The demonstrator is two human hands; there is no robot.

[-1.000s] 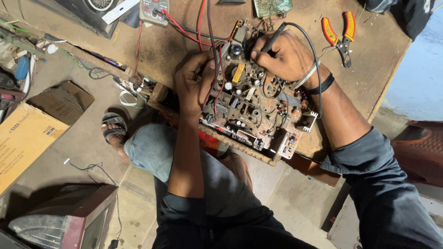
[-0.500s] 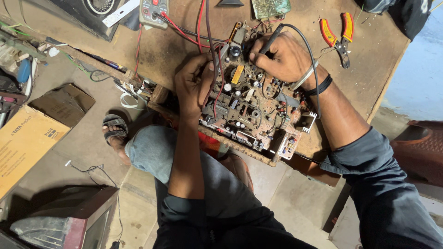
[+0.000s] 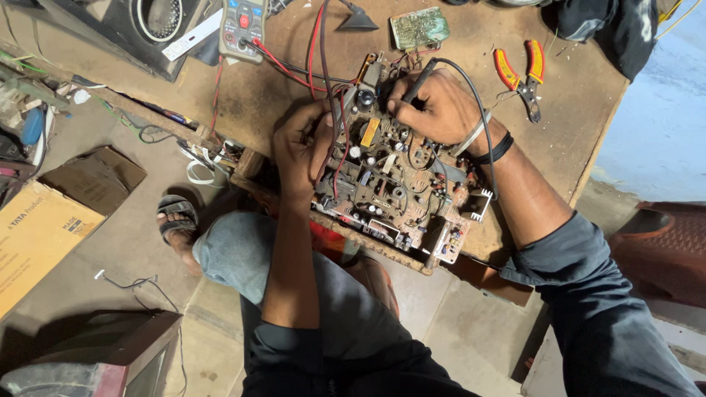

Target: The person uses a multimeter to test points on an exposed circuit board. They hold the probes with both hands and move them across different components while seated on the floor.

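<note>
Fingers (image 3: pixel 412 103) of the right hand (image 3: pixel 441 110) are clamping a slim black probe (image 3: pixel 418 79); the left hand (image 3: pixel 303 151) is pinching red wires (image 3: pixel 340 158) over a cluttered brown circuit board (image 3: pixel 401 187).

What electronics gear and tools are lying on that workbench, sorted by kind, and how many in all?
Circuit boards: 2, large brown one, small green one
Multimeters: 1
Probes: 1, black, in right hand
Pliers: 1, orange-handled
Total: 5

Soft, even daylight is filling the frame, brightest at the right edge. The lower left corner is lying in dim shadow. Focus is holding sharp, with slight wide-angle stretching at the edges.
</note>
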